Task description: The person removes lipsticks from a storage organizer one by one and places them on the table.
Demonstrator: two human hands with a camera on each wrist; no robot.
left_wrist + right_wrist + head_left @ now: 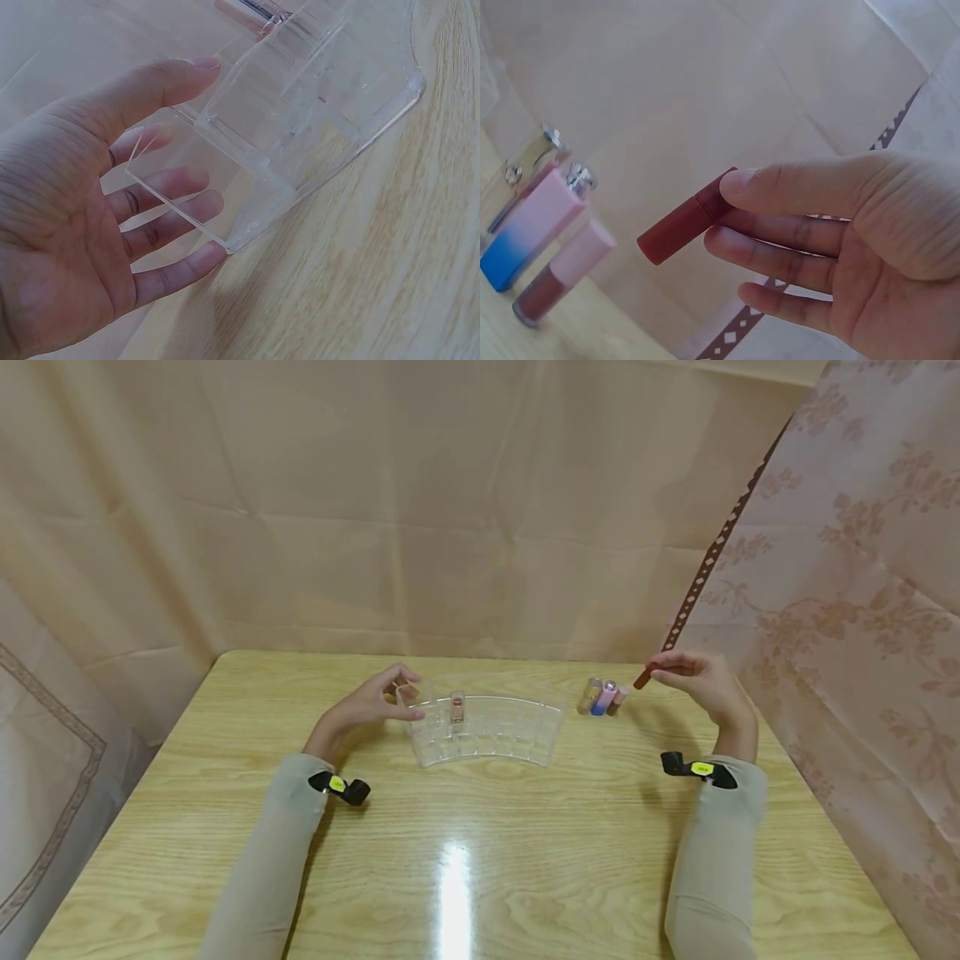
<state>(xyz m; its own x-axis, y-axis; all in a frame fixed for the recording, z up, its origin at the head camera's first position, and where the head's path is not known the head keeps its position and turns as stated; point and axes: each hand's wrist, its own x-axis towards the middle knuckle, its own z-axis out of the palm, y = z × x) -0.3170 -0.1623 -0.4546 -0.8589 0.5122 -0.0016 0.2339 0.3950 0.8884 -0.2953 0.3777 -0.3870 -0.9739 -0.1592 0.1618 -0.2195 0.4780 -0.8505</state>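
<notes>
**Red tube in right hand, tilted, organizer off to the left**

Red tube [681, 229]: pinched near its upper end between right hand [705, 687] thumb and fingers. Narrow grip; other fingers loosely spread. Tube looks lifted off the table [570, 843], right of everything else on it.

Key relation: long axis slants, free end down and left of the grip, roughly toward the organizer side. Not upright.

Just left of the free end, apart from it: three tubes side by side. Pink-capped tube [564, 274] nearest, then pink-and-blue tube [529, 229], then clear gold tube [590, 695]. They sit between right hand and organizer.

Clear organizer [482, 750]: further left, near table middle, compartments facing up. One clear-cased lipstick [457, 708] upright in it, left of center; can't tell which row.

Left hand [375, 697] is nearer the organizer: holds its left end, thumb one side, fingers the other. Contact pressure: can't tell.
</notes>
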